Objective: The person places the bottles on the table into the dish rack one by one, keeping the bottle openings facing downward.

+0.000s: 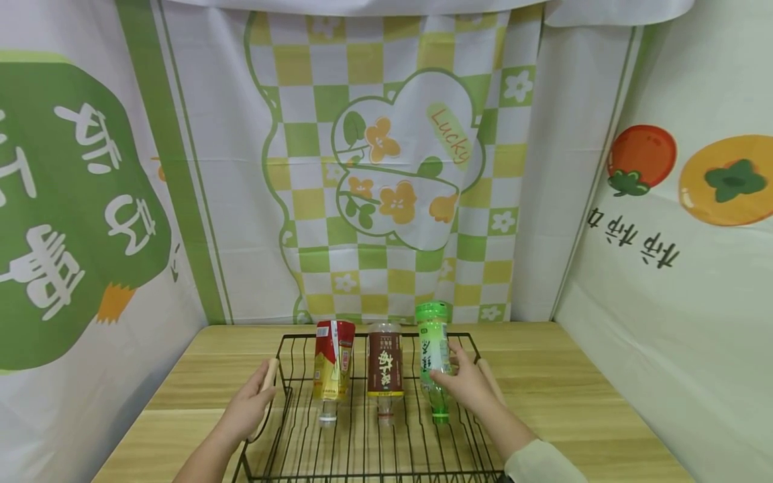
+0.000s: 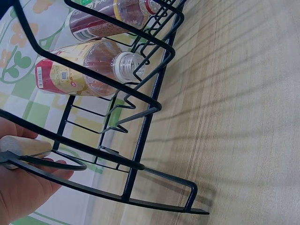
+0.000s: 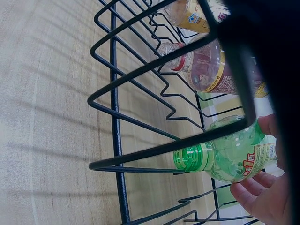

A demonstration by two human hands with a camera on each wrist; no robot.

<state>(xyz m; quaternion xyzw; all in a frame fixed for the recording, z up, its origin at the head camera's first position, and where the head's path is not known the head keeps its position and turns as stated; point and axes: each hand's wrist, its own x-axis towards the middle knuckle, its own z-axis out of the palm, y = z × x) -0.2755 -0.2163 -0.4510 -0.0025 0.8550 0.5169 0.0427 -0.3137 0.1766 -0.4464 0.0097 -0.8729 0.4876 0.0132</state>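
Observation:
My left hand point(image 1: 244, 406) grips the pale wooden handle point(image 2: 29, 146) on the left side of a black wire dish rack point(image 1: 395, 476). My right hand point(image 1: 468, 382) holds a clear green plastic bottle point(image 1: 433, 345) around its body, thumb on one side and fingers on the other. The bottle is upside down, its green neck point(image 3: 193, 157) among the rack's wires. Left of it, also neck down in the rack, stand a brown-labelled bottle point(image 1: 384, 359) and a red-and-gold-labelled bottle point(image 1: 334, 362).
The rack stands on a light wooden table point(image 1: 580, 396). A second wooden handle point(image 1: 492, 381) is at the rack's right side, partly behind my right hand. Printed cloth point(image 1: 392, 168) hangs behind the table and along both sides.

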